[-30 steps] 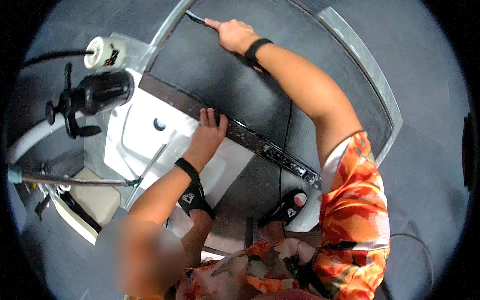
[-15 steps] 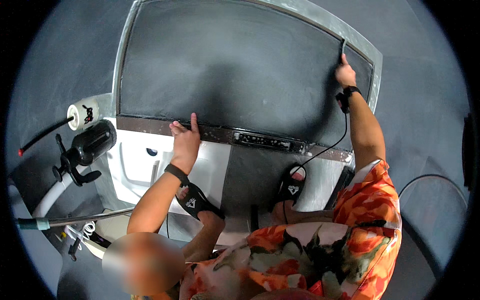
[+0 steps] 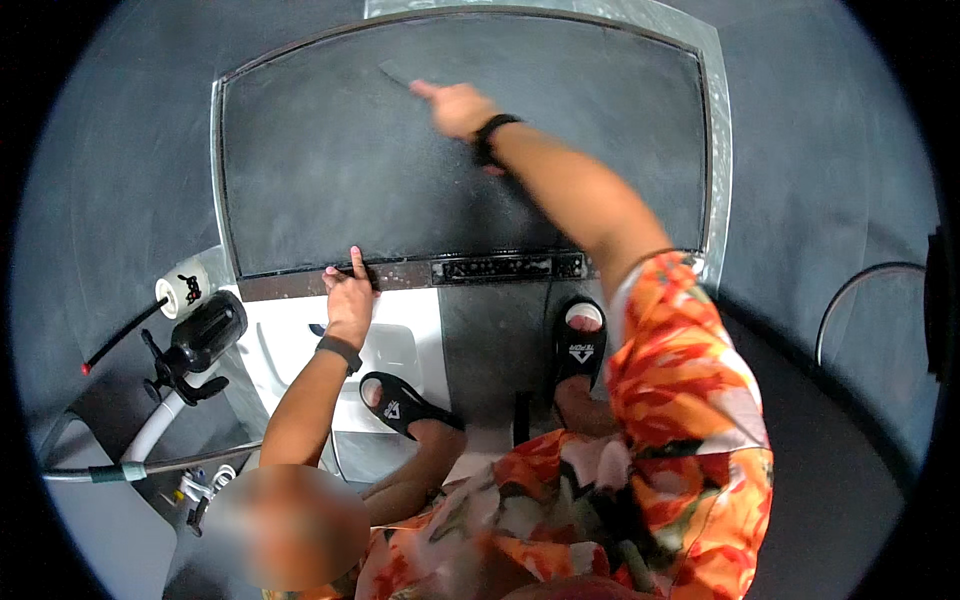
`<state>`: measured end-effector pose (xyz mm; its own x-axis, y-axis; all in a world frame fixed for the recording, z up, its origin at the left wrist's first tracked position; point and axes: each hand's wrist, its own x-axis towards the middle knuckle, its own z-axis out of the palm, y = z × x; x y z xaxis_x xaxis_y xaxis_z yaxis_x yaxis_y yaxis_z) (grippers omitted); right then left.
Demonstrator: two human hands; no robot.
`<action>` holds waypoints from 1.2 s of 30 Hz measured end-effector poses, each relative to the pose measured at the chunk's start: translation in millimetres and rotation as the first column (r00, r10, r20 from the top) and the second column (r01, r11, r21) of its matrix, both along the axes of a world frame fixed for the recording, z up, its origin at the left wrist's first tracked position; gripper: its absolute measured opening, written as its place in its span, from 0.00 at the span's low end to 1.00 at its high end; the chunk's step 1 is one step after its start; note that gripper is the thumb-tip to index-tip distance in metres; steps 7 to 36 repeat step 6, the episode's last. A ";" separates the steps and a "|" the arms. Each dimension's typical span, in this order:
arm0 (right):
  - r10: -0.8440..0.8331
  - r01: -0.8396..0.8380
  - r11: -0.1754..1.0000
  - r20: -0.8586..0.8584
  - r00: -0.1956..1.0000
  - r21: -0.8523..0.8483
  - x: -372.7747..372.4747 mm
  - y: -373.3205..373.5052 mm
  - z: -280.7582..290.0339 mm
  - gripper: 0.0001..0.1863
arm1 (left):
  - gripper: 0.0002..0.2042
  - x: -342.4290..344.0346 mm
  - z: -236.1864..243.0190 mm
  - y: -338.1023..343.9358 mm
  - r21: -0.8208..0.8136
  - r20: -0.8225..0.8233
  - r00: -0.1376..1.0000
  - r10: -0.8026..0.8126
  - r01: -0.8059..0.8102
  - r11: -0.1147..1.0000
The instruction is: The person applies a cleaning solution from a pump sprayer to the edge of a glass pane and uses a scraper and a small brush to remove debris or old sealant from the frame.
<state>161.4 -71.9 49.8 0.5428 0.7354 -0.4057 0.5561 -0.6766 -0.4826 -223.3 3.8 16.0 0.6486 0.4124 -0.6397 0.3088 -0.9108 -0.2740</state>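
A large dark panel [image 3: 310, 160] with a curved far edge and a thin dark border lies before me. My left hand [image 3: 350, 290] rests on its near border, left of the middle, index finger stretched out and nothing held. Over the far part of the panel is my right hand [image 3: 462, 110], somewhat blurred. Its fingers are closed on a thin flat scraper [image 3: 393, 72], whose free end points to the far left; whether it touches the surface I cannot tell. A black slotted strip [image 3: 508, 268] with whitish wet spots runs along the near border.
A white basin-like surface [image 3: 415, 310] lies under the near border. To the left are a black bottle-shaped holder [image 3: 207, 332], a white cylinder [image 3: 183, 290] with a red-tipped rod, and a hose [image 3: 200, 458]. A dark cable [image 3: 850, 285] loops at the right.
My right hand has swept with the scraper from the panel's right side to its far middle-left. The left hand stays on the near border. The whole view has shifted a little.
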 end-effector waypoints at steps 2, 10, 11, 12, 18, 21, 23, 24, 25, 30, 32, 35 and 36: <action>-0.169 0.170 0.985 0.028 0.985 -0.034 56.2 -82.6 -13.5 0.32 | 0.48 -2.1 1.4 -2.6 0.015 0.008 1.000 -0.020 0.020 1.000; -0.469 0.511 0.855 0.283 0.837 -0.093 124.9 -237.3 0.4 0.31 | 0.47 -1.7 1.4 0.4 0.025 0.041 0.991 -0.124 0.123 0.992; -0.469 0.511 0.855 0.283 0.837 -0.093 124.9 -237.3 0.4 0.31 | 0.47 -1.7 1.4 0.4 0.025 0.041 0.991 -0.124 0.123 0.992; -0.469 0.511 0.855 0.283 0.837 -0.093 124.9 -237.3 0.4 0.31 | 0.47 -1.7 1.4 0.4 0.025 0.041 0.991 -0.124 0.123 0.992; -0.469 0.511 0.855 0.283 0.837 -0.093 124.9 -237.3 0.4 0.31 | 0.47 -1.7 1.4 0.4 0.025 0.041 0.991 -0.124 0.123 0.992; -0.469 0.511 0.855 0.283 0.837 -0.093 124.9 -237.3 0.4 0.31 | 0.47 -1.7 1.4 0.4 0.025 0.041 0.991 -0.124 0.123 0.992; -0.469 0.511 0.855 0.283 0.837 -0.093 124.9 -237.3 0.4 0.31 | 0.47 -1.7 1.4 0.4 0.025 0.041 0.991 -0.124 0.123 0.992; -0.469 0.511 0.855 0.283 0.837 -0.093 124.9 -237.3 0.4 0.31 | 0.47 -1.7 1.4 0.4 0.025 0.041 0.991 -0.124 0.123 0.992; -0.469 0.511 0.855 0.283 0.837 -0.093 124.9 -237.3 0.4 0.31 | 0.47 -1.7 1.4 0.4 0.025 0.041 0.991 -0.124 0.123 0.992; -0.469 0.511 0.855 0.283 0.837 -0.093 124.9 -237.3 0.4 0.31 | 0.47 -1.7 1.4 0.4 0.025 0.041 0.991 -0.124 0.123 0.992; -0.469 0.511 0.855 0.283 0.837 -0.093 124.9 -237.3 0.4 0.31 | 0.47 -1.7 1.4 0.4 0.025 0.041 0.991 -0.124 0.123 0.992; -0.469 0.511 0.855 0.283 0.837 -0.093 124.9 -237.3 0.4 0.31 | 0.47 -1.7 1.4 0.4 0.025 0.041 0.991 -0.124 0.123 0.992; -0.469 0.511 0.855 0.283 0.837 -0.093 124.9 -237.3 0.4 0.31 | 0.47 -1.7 1.4 0.4 0.025 0.041 0.991 -0.124 0.123 0.992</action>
